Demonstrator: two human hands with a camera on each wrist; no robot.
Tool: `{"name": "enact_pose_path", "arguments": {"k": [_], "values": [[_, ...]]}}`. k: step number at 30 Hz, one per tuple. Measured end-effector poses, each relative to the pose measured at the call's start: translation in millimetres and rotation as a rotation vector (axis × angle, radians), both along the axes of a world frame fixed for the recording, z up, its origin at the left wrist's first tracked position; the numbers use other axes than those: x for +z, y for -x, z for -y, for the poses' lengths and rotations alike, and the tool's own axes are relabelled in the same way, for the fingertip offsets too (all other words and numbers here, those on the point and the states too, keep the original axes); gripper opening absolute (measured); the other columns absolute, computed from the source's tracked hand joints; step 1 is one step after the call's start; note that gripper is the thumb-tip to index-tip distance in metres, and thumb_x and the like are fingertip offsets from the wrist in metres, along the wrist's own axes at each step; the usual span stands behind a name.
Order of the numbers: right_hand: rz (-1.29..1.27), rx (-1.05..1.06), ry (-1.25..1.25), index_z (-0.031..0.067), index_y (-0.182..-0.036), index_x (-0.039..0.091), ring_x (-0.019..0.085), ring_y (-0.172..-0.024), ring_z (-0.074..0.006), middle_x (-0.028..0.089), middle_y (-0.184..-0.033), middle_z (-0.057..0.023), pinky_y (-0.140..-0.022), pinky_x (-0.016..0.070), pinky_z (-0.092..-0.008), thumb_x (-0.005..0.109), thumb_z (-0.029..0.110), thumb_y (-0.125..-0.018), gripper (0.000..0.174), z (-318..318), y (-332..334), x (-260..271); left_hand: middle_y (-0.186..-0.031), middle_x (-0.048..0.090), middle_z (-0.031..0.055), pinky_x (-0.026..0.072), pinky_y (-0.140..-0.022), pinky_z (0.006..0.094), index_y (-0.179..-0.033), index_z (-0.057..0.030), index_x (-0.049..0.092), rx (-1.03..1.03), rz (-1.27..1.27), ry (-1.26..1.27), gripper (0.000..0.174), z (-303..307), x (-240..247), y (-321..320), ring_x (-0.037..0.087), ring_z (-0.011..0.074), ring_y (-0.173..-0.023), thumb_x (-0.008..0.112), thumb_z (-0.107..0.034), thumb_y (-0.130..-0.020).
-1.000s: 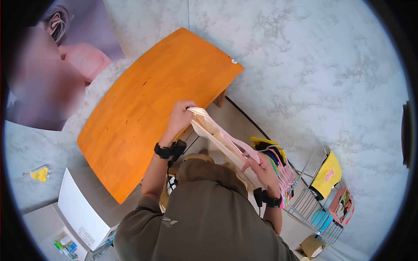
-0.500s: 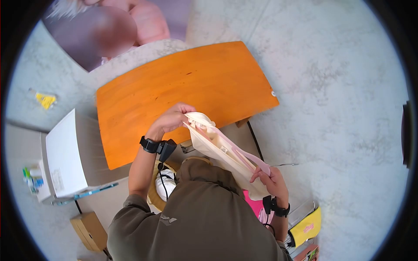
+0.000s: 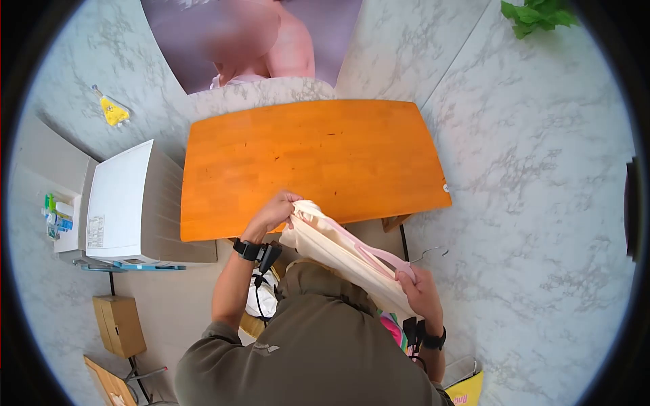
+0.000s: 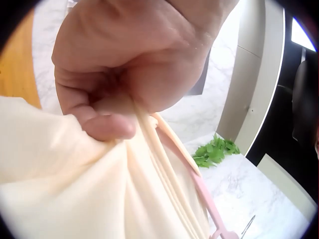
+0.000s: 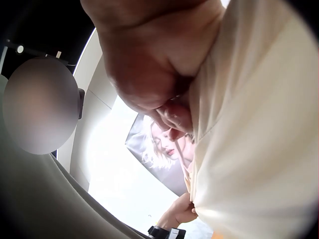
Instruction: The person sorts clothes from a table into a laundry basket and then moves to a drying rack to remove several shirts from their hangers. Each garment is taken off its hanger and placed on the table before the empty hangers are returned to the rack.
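A cream-coloured garment (image 3: pixel 332 254) is stretched between my two hands in front of my body, at the near edge of the table. My left hand (image 3: pixel 276 211) pinches its gathered far end; in the left wrist view the thumb and curled fingers press the folds (image 4: pixel 127 149) together. Along the garment's upper opening lies a pink clothes hanger (image 3: pixel 376 253), its metal hook (image 3: pixel 433 250) sticking out to the right. At the other end my right hand (image 3: pixel 421 292) grips the hanger, with cloth hanging against its fingers. Part of the hanger is hidden inside the cloth.
An orange wooden table (image 3: pixel 305 162) stands ahead against the marbled wall. To the left is a white box-shaped appliance (image 3: pixel 118 196), with a cardboard box (image 3: pixel 118 326) below. Behind my left forearm sits a basket with white cloth (image 3: pixel 264 294). A yellow item (image 3: pixel 467 391) is at lower right.
My head view has turned from the hanger rack at the right toward the table. Both hands keep hold of the garment and hanger, which have swung round with my body.
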State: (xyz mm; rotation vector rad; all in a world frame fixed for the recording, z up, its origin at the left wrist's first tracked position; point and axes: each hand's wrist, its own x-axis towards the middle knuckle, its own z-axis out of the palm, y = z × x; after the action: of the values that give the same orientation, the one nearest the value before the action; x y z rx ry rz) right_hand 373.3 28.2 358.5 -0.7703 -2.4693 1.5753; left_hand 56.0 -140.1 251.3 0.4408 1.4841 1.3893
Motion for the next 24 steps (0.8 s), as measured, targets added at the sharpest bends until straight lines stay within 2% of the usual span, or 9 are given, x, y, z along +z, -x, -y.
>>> {"name": "enact_pose_path", "arguments": {"k": [2,5,9,11,12,14,18,20,24], "values": [[-0.007,0.048,-0.041,-0.0036,-0.083,0.057,0.044,-0.052,-0.0234,0.051,-0.063,-0.0193,-0.054,0.0399,-0.0325,0.052,0.019,-0.087,0.023,-3,-5,2,-0.069,0.061,0.0078,0.0497,-0.044,0.0254,-0.079,0.0025,0.062,-0.072,0.043,-0.014,0.023,10,-19,2,0.060,0.0150,-0.055,0.040,0.009,-0.074],[-0.020,0.115,-0.037,-0.0040,-0.084,0.057,0.043,-0.051,-0.0281,0.051,-0.064,-0.0215,-0.052,0.0397,-0.0331,0.052,0.018,-0.087,0.023,-5,-6,8,-0.071,0.063,0.0133,0.0561,-0.045,0.0341,-0.083,0.0049,0.062,-0.049,0.454,-0.072,0.013,18,-46,2,0.063,0.0221,-0.053,0.052,0.008,-0.075],[-0.073,0.181,-0.037,-0.0038,-0.085,0.057,0.042,-0.052,-0.0318,0.050,-0.065,-0.0226,-0.051,0.0392,-0.0335,0.053,0.018,-0.087,0.023,-6,-7,3,-0.068,0.062,0.0129,0.0554,-0.044,0.0333,-0.082,0.0044,0.060,-0.062,0.573,-0.254,0.009,27,-61,0,0.063,0.0228,-0.052,0.053,0.005,-0.078],[-0.081,0.222,-0.043,-0.0017,-0.082,0.059,0.048,-0.052,-0.0193,0.053,-0.060,-0.0140,-0.052,0.0395,-0.0313,0.053,0.018,-0.086,0.021,-2,-3,6,-0.067,0.062,0.0120,0.0558,-0.046,0.0345,-0.080,0.0026,0.058,-0.078,0.661,-0.280,0.008,29,-68,5,0.064,0.0230,-0.055,0.050,0.002,-0.082],[-0.088,0.226,-0.045,-0.0017,-0.082,0.059,0.048,-0.052,-0.0193,0.053,-0.060,-0.0140,-0.052,0.0395,-0.0313,0.053,0.018,-0.086,0.021,-2,-1,8,-0.067,0.062,0.0120,0.0558,-0.046,0.0345,-0.080,0.0026,0.058,-0.075,0.654,-0.282,0.008,29,-72,4,0.064,0.0230,-0.055,0.050,0.002,-0.082],[-0.090,0.277,-0.125,-0.0027,-0.083,0.058,0.048,-0.052,-0.0290,0.053,-0.062,-0.0193,-0.053,0.0404,-0.0340,0.053,0.018,-0.087,0.021,0,2,12,-0.066,0.061,0.0108,0.0568,-0.053,0.0336,-0.081,0.0006,0.057,0.113,0.560,-0.134,0.011,24,-67,-5,0.064,0.0207,-0.059,0.048,-0.002,-0.086],[-0.121,0.224,-0.186,-0.0036,-0.085,0.057,0.046,-0.056,-0.0359,0.053,-0.068,-0.0232,-0.055,0.0410,-0.0353,0.053,0.017,-0.087,0.021,9,11,7,-0.066,0.060,0.0068,0.0513,-0.047,0.0252,-0.080,-0.0022,0.058,0.163,0.424,-0.095,0.015,15,-37,-11,0.060,0.0148,-0.054,0.043,0.001,-0.083],[-0.162,0.169,-0.137,-0.0037,-0.086,0.057,0.048,-0.060,-0.0381,0.054,-0.071,-0.0238,-0.056,0.0411,-0.0360,0.051,0.017,-0.088,0.021,12,11,-3,-0.061,0.058,0.0028,0.0449,-0.044,0.0228,-0.072,-0.0041,0.059,0.226,-0.158,-0.115,0.020,19,-33,-15,0.055,0.0106,-0.049,0.041,0.001,-0.080],[-0.022,0.288,-0.042,-0.0028,-0.092,0.058,0.052,-0.065,-0.0383,0.056,-0.077,-0.0236,-0.058,0.0428,-0.0352,0.051,0.017,-0.088,0.021,20,-2,-4,-0.056,0.055,0.0001,0.0404,-0.042,0.0227,-0.066,-0.0039,0.060,0.239,-0.547,0.001,0.023,25,-36,-11,0.050,0.0076,-0.047,0.040,0.001,-0.075]]}}
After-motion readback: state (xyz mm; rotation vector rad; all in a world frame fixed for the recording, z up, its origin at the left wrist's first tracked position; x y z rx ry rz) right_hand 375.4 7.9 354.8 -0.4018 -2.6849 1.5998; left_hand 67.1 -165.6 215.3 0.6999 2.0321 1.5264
